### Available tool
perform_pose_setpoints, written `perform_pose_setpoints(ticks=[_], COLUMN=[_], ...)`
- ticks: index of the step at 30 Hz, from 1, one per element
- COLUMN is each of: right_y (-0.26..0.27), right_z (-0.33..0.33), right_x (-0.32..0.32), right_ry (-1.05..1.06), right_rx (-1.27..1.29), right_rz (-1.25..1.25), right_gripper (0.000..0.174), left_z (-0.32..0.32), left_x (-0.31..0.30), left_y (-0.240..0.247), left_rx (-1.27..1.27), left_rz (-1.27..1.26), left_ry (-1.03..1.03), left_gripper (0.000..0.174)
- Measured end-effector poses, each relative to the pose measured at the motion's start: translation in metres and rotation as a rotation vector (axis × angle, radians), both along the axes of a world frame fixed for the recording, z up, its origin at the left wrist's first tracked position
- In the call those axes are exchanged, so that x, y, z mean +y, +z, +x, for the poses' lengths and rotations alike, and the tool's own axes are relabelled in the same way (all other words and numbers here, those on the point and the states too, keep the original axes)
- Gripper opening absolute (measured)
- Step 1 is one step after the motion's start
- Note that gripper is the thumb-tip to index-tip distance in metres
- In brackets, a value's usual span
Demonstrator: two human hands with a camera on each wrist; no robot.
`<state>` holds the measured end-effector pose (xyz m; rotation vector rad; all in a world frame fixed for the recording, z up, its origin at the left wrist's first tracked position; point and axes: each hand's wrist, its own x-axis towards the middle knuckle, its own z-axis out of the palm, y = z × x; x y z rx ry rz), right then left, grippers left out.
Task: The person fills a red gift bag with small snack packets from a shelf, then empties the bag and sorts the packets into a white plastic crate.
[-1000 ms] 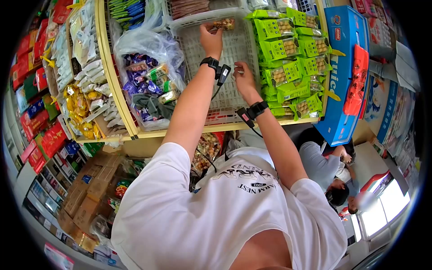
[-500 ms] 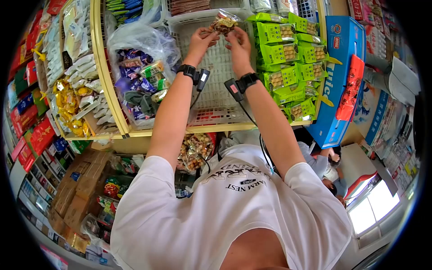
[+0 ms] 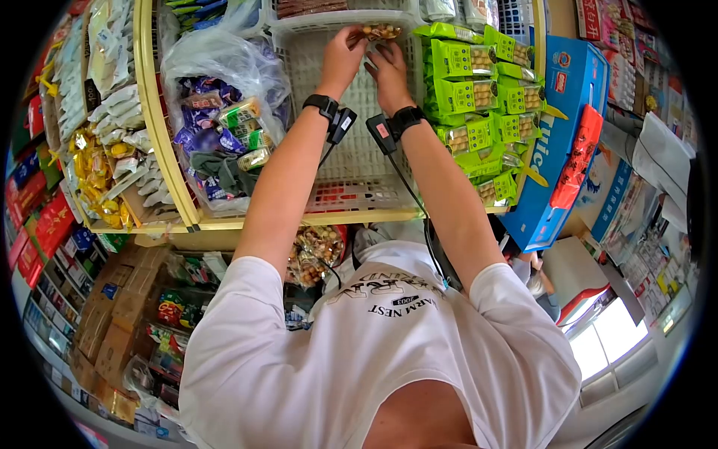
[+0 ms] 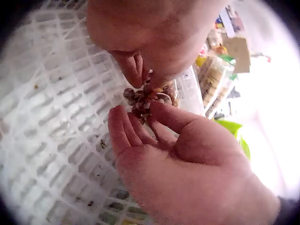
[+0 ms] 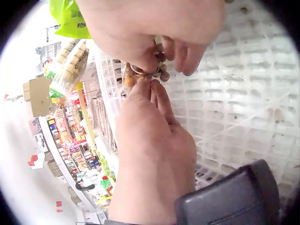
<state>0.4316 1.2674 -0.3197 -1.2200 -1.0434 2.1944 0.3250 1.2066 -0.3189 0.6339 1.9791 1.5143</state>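
A small clear packet (image 3: 381, 31) of round brownish pieces is held over the far end of a white slatted basket (image 3: 344, 161). My left hand (image 3: 343, 63) pinches its near-left edge. Just to the right, my right hand (image 3: 391, 78) has its thumb and fingertips on the packet's lower side. In the left wrist view the packet (image 4: 147, 99) sits between the left hand (image 4: 157, 37) above and the right hand (image 4: 187, 164) below. The right wrist view shows the left fingertips pinching the packet (image 5: 140, 72), the right hand's fingers curled beside it; their grip partly covers the contents.
Left of the basket lies a plastic bag (image 3: 224, 63) with purple packs. Green packets (image 3: 464, 97) are stacked on the right, beside a blue box (image 3: 557, 150). A yellow wooden edge (image 3: 299, 220) runs along the near side. Brown sticks (image 3: 310, 7) fill a far compartment.
The right hand has risen from the basket's middle to join the left at the packet. Since half a second ago, both hands have come closer together and the packet has turned flatter.
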Motion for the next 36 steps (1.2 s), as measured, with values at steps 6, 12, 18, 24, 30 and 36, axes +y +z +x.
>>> perform_pose_setpoints(ticks=[6,12,18,24,30,36], right_y=[-0.001,0.004,0.019,0.013,0.086,0.165], right_z=[-0.006,-0.010,-0.001,0.010,0.034,0.077], right_x=[0.002,0.002,0.001,-0.001,-0.048,-0.136], right_ry=[-0.024,-0.063,0.006,0.221,0.397,0.633], right_rx=[0.028,-0.116,-0.143,0.029,0.321,0.257], right_rz=[-0.054,-0.073,-0.070,-0.344,-0.443,-0.243], right_gripper=[0.068,0.074,0.081,0.082,0.055,0.043], left_z=[0.012,-0.015,-0.009,-0.012,0.015,0.072], left_x=[-0.012,0.001,-0.014,-0.047,-0.145,-0.316], left_y=[-0.031,-0.024,-0.016,0.026,0.179,0.191], left_rx=[-0.334,0.046,0.264,0.443,-0.183,0.287], left_rz=[0.239,-0.171,-0.249,-0.427,-0.270,-0.396], left_ry=[0.041,-0.133,-0.087,-0.141,-0.274,-0.330], left_gripper=[0.052,0.050,0.036,0.024,0.030,0.025])
